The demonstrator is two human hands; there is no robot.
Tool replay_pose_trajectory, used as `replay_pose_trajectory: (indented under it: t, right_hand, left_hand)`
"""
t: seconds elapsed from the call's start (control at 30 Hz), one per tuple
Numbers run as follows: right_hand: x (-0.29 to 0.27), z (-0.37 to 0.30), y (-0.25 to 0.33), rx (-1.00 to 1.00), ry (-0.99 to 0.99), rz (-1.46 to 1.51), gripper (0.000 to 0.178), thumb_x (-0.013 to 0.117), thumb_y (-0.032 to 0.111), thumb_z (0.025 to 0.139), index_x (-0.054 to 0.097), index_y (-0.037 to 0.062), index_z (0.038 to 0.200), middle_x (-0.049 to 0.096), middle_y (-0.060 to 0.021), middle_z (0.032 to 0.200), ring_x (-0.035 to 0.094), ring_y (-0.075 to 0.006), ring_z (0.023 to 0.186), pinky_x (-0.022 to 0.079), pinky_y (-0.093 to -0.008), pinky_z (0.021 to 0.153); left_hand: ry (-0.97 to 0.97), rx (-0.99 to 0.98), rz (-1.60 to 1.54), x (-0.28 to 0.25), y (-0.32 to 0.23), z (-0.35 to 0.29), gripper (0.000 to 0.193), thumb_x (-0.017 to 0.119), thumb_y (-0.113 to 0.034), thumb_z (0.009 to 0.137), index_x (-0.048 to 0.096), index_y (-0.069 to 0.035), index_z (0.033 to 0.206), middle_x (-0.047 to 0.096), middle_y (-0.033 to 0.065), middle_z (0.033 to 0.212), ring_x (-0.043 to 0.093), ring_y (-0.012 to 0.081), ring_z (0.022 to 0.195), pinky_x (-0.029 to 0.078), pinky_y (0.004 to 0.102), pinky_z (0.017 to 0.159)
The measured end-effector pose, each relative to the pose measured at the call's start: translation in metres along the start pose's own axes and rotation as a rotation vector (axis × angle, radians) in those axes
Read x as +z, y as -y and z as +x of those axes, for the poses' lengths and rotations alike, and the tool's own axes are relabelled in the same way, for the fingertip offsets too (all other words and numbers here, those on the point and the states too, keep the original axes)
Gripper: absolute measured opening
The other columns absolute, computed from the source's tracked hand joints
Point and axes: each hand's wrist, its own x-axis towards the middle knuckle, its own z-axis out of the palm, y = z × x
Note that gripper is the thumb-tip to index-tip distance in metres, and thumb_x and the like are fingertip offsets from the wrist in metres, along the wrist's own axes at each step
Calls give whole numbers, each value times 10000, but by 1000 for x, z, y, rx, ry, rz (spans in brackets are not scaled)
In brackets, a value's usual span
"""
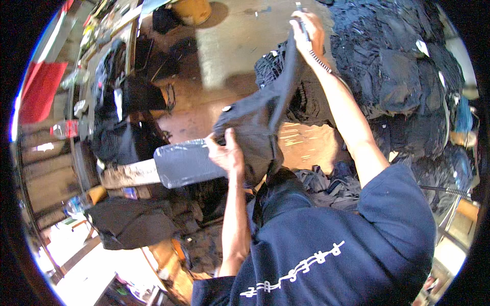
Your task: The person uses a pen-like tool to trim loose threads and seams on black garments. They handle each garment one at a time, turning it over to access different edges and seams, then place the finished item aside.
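Note:
A black garment (252,115) stretches between my two hands. My left hand (226,153) grips its lower part, thumb up and fingers bent round the cloth. Beside that hand lies the rounded end of a flat, dark padded board (185,162) wrapped in clear plastic. Far off and up to the right, my right hand (310,35) is closed at the upper end of the garment, pulling a narrow band of cloth taut. A slim dark tool, perhaps thread snips, shows along its fingers; its kind is not clear.
Big heaps of dark garments (393,76) fill the right side. More dark cloth (130,222) lies at the lower left, near a wooden plank (131,174). A plastic bottle (64,129) stands at the far left, and a round tan container (191,11) at the top.

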Motion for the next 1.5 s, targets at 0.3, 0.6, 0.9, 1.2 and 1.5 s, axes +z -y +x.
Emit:
replay_pose_trajectory:
  t: [0.3, 0.6, 0.9, 1.2, 1.5]
  right_hand:
    - [-40, -181, 245, -181, 821, 860, 278, 861, 131, 869, 739, 96, 1117, 717, -207, 1343, 677, -408, 1287, 530, -495, 1135]
    - [-92, -223, 177, 410, 968, 563, 429, 809, 20, 895, 695, 71, 1305, 759, -114, 1204, 752, -222, 1006, 607, -359, 882]
    - [-133, -207, 231, 421, 647, 384, 441, 921, 124, 856, 692, 41, 1224, 741, -101, 1109, 705, -205, 1026, 565, -351, 945]
    - [-125, -277, 337, 522, 469, 72, 790, 1035, 397, 674, 643, 82, 1284, 737, -149, 1190, 697, -357, 1134, 526, -457, 1039]
    - [-206, -253, 209, 576, 596, 232, 524, 690, -67, 831, 611, 74, 1329, 665, -112, 1163, 688, -241, 986, 560, -356, 937]
  left_hand:
    - [-251, 94, 365, -145, 96, 77, 640, 892, -495, 851, 679, -48, 1257, 798, 233, 1065, 773, 435, 992, 596, 492, 905]
    - [-101, 255, 256, -112, 69, 1, 481, 725, -229, 1001, 577, -112, 1444, 709, 163, 1222, 737, 386, 1055, 607, 480, 874]
    - [184, 406, 470, -192, 172, 166, 326, 699, -187, 989, 643, -182, 1310, 704, 102, 1195, 729, 369, 1075, 625, 490, 847]
    - [-109, 337, 488, -161, 139, 83, 753, 748, -556, 926, 552, -158, 1535, 357, 232, 1694, 234, 468, 1600, 138, 725, 1260]
    - [101, 533, 556, -201, 208, 114, 843, 636, -678, 982, 466, -168, 1632, 325, 148, 1761, 253, 342, 1645, 165, 596, 1326]
